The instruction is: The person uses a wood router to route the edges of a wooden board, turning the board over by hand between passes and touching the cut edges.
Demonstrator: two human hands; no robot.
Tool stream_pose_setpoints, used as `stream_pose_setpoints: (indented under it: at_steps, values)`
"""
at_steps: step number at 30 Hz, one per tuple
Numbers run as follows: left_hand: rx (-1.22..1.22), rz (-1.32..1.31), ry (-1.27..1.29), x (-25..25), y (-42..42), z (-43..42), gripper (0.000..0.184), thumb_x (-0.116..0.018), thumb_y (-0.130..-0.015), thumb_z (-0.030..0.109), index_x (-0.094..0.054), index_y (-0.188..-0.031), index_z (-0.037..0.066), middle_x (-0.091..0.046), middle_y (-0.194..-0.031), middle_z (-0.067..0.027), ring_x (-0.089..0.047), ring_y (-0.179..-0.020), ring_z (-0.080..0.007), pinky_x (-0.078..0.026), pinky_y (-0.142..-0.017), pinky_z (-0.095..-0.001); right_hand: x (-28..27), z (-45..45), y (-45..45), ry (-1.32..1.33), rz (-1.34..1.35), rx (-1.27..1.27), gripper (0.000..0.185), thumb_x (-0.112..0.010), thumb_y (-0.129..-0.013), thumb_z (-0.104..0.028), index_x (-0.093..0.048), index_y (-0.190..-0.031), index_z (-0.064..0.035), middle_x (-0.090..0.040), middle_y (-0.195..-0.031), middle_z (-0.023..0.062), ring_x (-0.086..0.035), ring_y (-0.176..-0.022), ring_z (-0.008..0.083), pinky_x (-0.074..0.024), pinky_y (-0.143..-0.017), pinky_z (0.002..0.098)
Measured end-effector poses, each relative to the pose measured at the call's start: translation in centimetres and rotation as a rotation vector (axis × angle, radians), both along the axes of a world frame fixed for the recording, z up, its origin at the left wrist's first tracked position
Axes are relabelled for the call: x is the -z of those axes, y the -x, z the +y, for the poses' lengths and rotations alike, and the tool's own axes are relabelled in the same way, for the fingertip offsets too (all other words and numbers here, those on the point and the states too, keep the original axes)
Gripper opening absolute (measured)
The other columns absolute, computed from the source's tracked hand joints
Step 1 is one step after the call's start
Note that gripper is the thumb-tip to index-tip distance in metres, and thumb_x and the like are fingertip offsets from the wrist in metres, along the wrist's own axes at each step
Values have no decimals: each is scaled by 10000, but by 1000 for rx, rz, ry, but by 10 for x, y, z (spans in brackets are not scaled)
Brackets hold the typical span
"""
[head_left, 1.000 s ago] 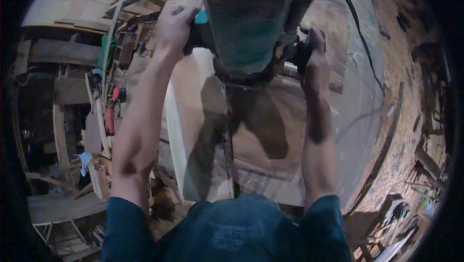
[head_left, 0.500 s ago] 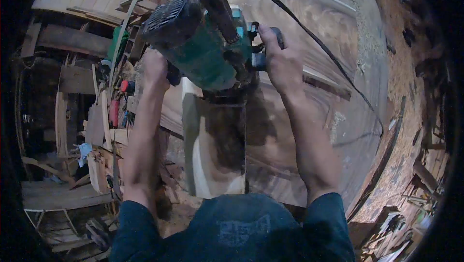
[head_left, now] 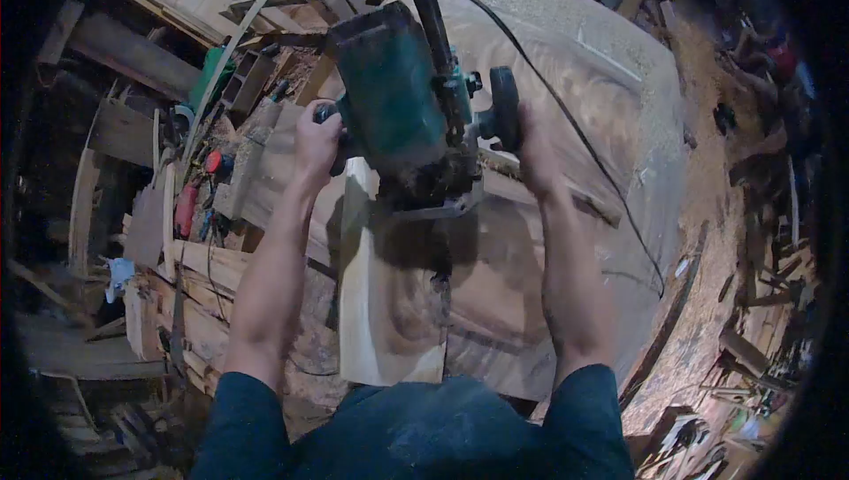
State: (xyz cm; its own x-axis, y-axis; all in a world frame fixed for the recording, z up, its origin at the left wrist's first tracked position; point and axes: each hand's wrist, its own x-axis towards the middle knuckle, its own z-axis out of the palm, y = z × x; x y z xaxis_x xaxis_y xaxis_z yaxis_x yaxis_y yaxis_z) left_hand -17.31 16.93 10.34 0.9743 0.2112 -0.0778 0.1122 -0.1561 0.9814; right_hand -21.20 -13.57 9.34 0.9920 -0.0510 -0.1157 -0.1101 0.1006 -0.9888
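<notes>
One router (head_left: 393, 95) with two handles (head_left: 505, 108) is at the twelve-o'clock end of one board (head_left: 402, 325). Left hand (head_left: 317, 142) clasps the nine-o'clock handle; right hand (head_left: 535, 153) touches the other, its grip unclear. One cord (head_left: 557, 98) trails toward four o'clock.

The one view is head-worn, looking from above and behind the fingers (head_left: 329, 126), facing forward and steeply down; it sits close, with the shirt (head_left: 424, 431) along the bottom edge and the forearms (head_left: 575, 285) leading up to the fingers; its wide, dark-rimmed round field also takes in a wooden slab (head_left: 601, 99) beyond them.
</notes>
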Motion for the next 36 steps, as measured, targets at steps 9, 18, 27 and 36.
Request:
stream_pose_setpoints:
  at_steps: [9, 18, 27, 36]
  values:
    - [-3, 36, 145, 19, -17, 12, 144, -581, -878, 103, -611, -998, 30, -557, -782, 11, -530, -653, -90, -457, -589, -265, 75, 24, 35, 187, -474, -6, 762, -606, -897, -591, -515, -1392, -19, -602, -1303, 138, -537, -1260, 260, -373, -1083, 382]
    - [72, 60, 189, 39, -40, 22, 186, -611, -873, 120, -612, -1022, 7, -564, -785, 1, -528, -680, -86, -444, -608, -248, 59, 17, 41, 107, -260, -202, 789, -764, -829, -415, -462, -1427, 0, -514, -1421, 170, -416, -1386, 251, -283, -1162, 397]
    - [41, -70, -17, 41, -22, 31, 225, -640, -877, 153, -632, -1025, -16, -614, -842, -12, -566, -758, -105, -490, -690, -272, 62, -1, 19, 148, -85, -359, 695, -567, -943, -428, -407, -1464, 2, -527, -1390, 135, -447, -1345, 251, -331, -1120, 379]
    - [11, -47, 167, 21, 6, 11, 211, -637, -861, 116, -601, -1050, 28, -607, -901, -20, -559, -783, -117, -491, -709, -281, -41, 14, -4, 382, 102, 95, 521, -753, -808, -434, -612, -1026, 18, -668, -920, 113, -639, -842, 213, -493, -750, 360]
